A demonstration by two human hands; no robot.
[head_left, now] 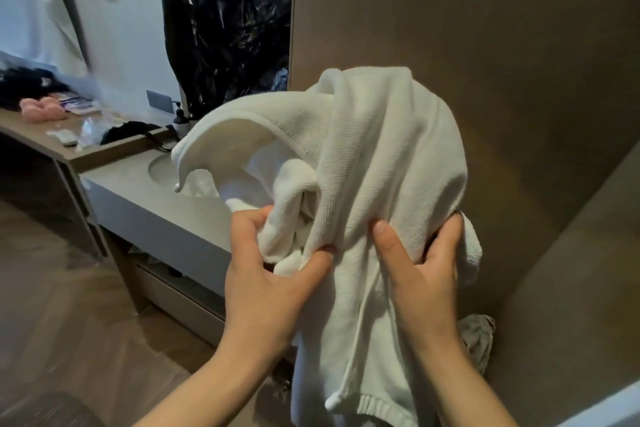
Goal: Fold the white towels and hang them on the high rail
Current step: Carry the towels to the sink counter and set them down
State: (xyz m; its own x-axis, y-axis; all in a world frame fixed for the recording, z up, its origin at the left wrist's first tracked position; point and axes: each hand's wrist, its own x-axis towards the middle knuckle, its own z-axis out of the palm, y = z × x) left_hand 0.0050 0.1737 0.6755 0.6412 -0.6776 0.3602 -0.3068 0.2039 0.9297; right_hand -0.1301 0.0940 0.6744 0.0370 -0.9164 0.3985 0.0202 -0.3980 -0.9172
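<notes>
White terry towel (pixel 381 156), bunched, not folded flat. You're holding it up at chest level in front of the brown wall panel (pixel 485 28), just right of the sink. Its lower hem hangs past your wrists toward the bottom of the view.

Grip state:
- Left hand (pixel 273 274): thumb and fingers curled, pinching a rolled wad of the towel's inner layers.
- Right hand (pixel 426 274): thumb flat on the front face, fingers wrapped behind the right edge. It has hold of the outer layer.
- Both hands are on the same towel, close together and not touching.

1 corner flap curls out to the left over the sink basin (pixel 162 166).

Room:
- Grey stone-look vanity counter (pixel 138 191) with an inset oval basin and a drawer (pixel 180 298) below.
- Black soap dispenser (pixel 180 116) at the back of the counter, with a grey wall plate (pixel 159 101) just beside it.
- Higher brown desk (pixel 52 146) to the left, carrying a pink fluffy item (pixel 41 109), dark clothing and small clutter, too blurred to name.
- Glossy black plastic (pixel 228 28) hangs in the gap between the white wall and the brown panel.
- Wood-grain floor (pixel 69 305).
- A crumpled grey cloth (pixel 479 340) lies low on the right, partly hidden by the towel and your right forearm.
</notes>
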